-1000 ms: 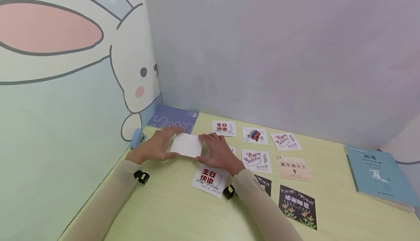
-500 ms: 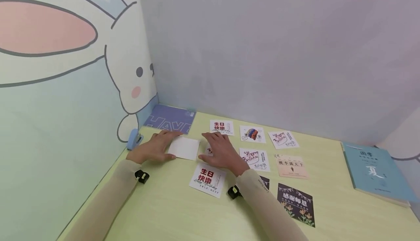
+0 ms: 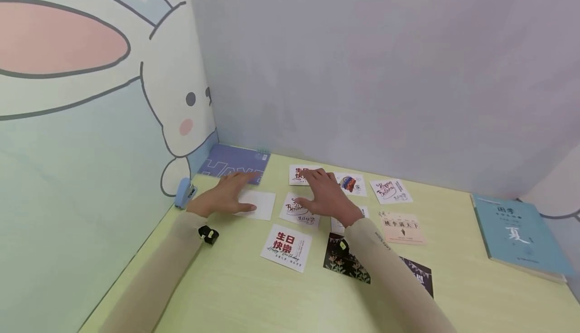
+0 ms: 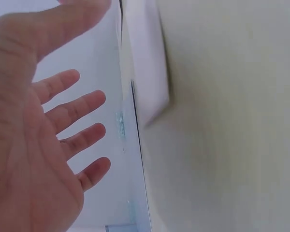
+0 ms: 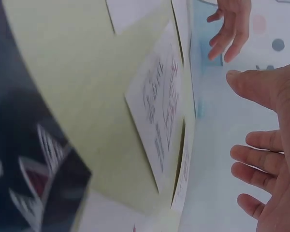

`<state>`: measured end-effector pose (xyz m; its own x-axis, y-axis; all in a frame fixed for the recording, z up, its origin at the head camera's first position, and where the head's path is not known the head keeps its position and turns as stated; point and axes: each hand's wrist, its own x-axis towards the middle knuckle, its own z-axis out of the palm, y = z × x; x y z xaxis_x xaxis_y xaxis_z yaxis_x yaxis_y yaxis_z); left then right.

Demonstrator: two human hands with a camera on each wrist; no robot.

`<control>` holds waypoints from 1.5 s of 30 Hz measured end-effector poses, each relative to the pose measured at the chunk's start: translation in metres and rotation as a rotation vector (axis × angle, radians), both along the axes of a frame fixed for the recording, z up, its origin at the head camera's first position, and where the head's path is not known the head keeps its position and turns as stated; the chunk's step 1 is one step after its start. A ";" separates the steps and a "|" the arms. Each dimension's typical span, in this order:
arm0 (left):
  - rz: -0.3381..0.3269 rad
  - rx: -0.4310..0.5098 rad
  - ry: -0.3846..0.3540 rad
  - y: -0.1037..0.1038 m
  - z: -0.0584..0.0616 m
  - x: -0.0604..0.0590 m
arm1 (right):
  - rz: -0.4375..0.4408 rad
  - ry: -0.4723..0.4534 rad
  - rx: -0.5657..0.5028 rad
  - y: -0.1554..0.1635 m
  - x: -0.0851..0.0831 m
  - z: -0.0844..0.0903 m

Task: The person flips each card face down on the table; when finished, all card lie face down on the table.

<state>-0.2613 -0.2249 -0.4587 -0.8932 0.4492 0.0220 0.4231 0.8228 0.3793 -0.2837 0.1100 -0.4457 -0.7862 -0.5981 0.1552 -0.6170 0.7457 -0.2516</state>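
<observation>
My left hand (image 3: 225, 195) hovers over a blank white card (image 3: 264, 206), fingers spread and holding nothing; it covers the card's left part in the head view. In the left wrist view the palm (image 4: 34, 145) is bare, with the card's white edge (image 4: 150, 63) beyond. To the right, my right hand (image 3: 330, 199) is raised over the rows of cards, its fingers relaxed and apart. Beneath its thumb lies a "Happy Birthday" card (image 3: 296, 218), also seen in the right wrist view as a white card with script (image 5: 157, 106). Nearer me is a birthday card with red lettering (image 3: 286, 247).
A purple notebook (image 3: 233, 161) lies at the back left corner, with a blue stapler (image 3: 185, 193) by the wall. More cards spread rightward, including a pink card (image 3: 402, 228) and dark flower cards (image 3: 346, 265). A thick teal book (image 3: 521, 237) lies at the far right.
Both hands have let go of the blank white card, which now lies on the table. My right hand has lifted and moved right, uncovering the birthday card; my left has moved slightly right.
</observation>
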 end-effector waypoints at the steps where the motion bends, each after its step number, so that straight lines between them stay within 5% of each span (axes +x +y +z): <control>1: 0.002 0.010 -0.002 0.004 0.000 -0.003 | -0.005 -0.004 -0.003 0.004 -0.003 0.002; 16: -0.068 0.042 -0.014 0.077 0.006 -0.043 | -0.084 -0.032 -0.019 0.035 -0.040 -0.006; 24: -0.061 0.028 -0.044 0.094 0.004 -0.063 | -0.117 -0.095 -0.034 0.040 -0.052 -0.015; 37: -0.019 0.008 -0.106 0.112 0.012 -0.069 | -0.126 -0.106 -0.019 0.043 -0.053 -0.022; 45: -0.064 0.010 -0.104 0.116 0.011 -0.074 | -0.132 -0.122 -0.005 0.043 -0.051 -0.019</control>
<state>-0.3353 -0.1086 -0.4479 -0.8603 0.5058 -0.0641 0.4329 0.7911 0.4322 -0.3344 0.1529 -0.4646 -0.8710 -0.4880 0.0566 -0.4785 0.8167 -0.3226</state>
